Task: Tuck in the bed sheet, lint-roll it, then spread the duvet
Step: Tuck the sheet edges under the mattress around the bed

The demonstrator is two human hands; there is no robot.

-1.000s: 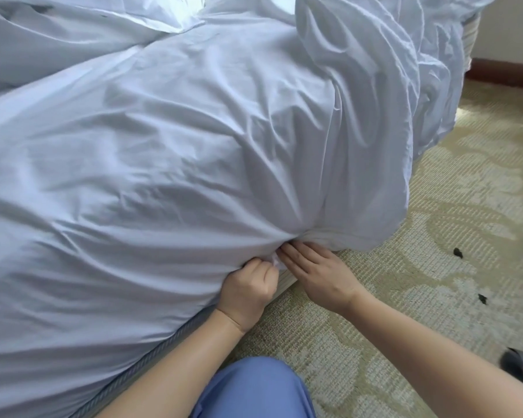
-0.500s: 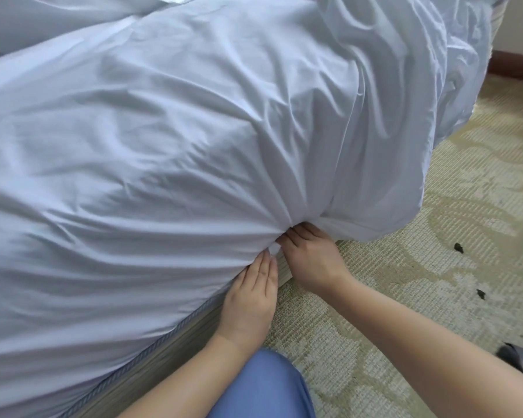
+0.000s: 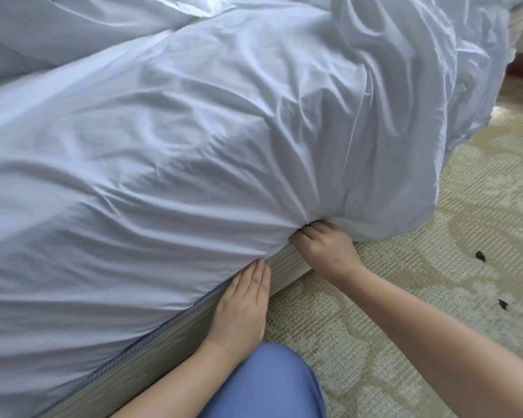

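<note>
A: Where are we working now?

B: We are kneeling at the corner of the bed, tucking the sheet (image 3: pixel 169 182) under the mattress. The sheet is lying stretched over the top and side, gathering into a fan of creases just above our right hand (image 3: pixel 323 245).

A: And how are the hands sitting?

B: Our left hand (image 3: pixel 242 303) is lying flat with straight fingers pressed together, their tips sliding in where the sheet meets the bed base (image 3: pixel 287 263). Our right hand is curling its fingers into the bunched cloth at the corner; we are judging it to be gripping that fold, though the fingertips are hidden underneath.

A: What is making this step go well?

B: We are thinking the right grip should be pulling the gather taut toward the corner while the flat left palm is pushing the slack deep under the mattress, so no creases are staying on top.

A: And the duvet?

B: The duvet (image 3: pixel 420 95) is hanging in a loose heap over the corner, just beside our right hand, brushing the carpet (image 3: pixel 405 312). We are keeping it out of the tuck.
</note>
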